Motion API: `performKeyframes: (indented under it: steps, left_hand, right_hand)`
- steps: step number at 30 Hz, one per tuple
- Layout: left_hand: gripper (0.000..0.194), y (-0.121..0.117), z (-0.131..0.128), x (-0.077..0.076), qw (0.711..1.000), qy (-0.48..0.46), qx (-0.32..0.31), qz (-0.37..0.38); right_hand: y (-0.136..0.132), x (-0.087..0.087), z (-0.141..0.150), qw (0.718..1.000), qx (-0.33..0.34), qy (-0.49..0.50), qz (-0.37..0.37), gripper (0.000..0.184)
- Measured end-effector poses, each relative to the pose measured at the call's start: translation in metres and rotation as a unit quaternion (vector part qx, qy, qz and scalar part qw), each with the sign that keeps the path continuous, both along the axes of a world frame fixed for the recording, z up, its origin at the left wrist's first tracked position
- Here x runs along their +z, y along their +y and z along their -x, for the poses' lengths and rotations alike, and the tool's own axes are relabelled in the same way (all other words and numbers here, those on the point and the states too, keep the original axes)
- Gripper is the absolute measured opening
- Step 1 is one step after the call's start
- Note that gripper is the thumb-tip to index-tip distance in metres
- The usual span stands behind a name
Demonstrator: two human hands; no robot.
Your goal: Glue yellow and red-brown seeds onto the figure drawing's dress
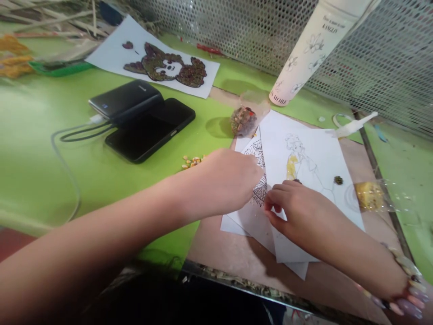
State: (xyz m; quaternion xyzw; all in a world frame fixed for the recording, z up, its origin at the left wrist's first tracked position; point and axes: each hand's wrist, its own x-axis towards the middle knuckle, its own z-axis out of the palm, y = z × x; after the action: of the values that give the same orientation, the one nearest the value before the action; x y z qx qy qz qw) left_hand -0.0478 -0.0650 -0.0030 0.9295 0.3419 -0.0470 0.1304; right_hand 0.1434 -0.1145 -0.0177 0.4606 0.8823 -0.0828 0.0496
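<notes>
My left hand (225, 180) reaches in from the left, fingers curled down onto a stack of white drawing sheets (304, 149); its fingertips are hidden. My right hand (297, 210) rests on the same sheets with fingers bent and pinched together near the left hand; whatever they hold is too small to see. The top sheet shows a line drawing of a figure partly filled in yellow. A patterned sheet (259, 189) lies beneath it. A beaded bracelet sits on my right wrist.
A black phone (149, 131) and power bank (125, 99) with cable lie on the green mat. A finished seed picture (165, 67) lies behind. Loose seeds (192, 161), a seed bag (242, 121), a white tube (307, 49), a glue bottle (352, 126) and a yellow-seed bag (370, 196) surround the sheets.
</notes>
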Motion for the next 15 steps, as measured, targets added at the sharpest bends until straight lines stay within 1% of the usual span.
performKeyframes:
  steps: [3, 7, 10, 15]
  left_hand:
    - [0.026, 0.0, 0.0005, 0.0006, 1.0, 0.001, -0.003, 0.001]
    - [0.025, 0.0, 0.0015, 0.0013, 1.0, -0.005, 0.004, 0.005]
    - [0.027, 0.0003, 0.0012, 0.0013, 1.0, -0.004, 0.008, 0.009]
    - [0.023, 0.0014, -0.0011, 0.0004, 0.999, 0.016, 0.027, 0.013]
  right_hand:
    - [0.0011, -0.0014, 0.0019, 1.0, -0.016, -0.006, 0.024, 0.018]
    - [-0.0002, -0.0031, 0.0044, 1.0, -0.02, -0.01, 0.0, 0.019]
    - [-0.0002, -0.0007, 0.006, 1.0, -0.014, 0.013, 0.0, 0.015]
    - [0.0032, 0.0041, 0.0101, 0.999, -0.021, 0.04, 0.03, 0.011]
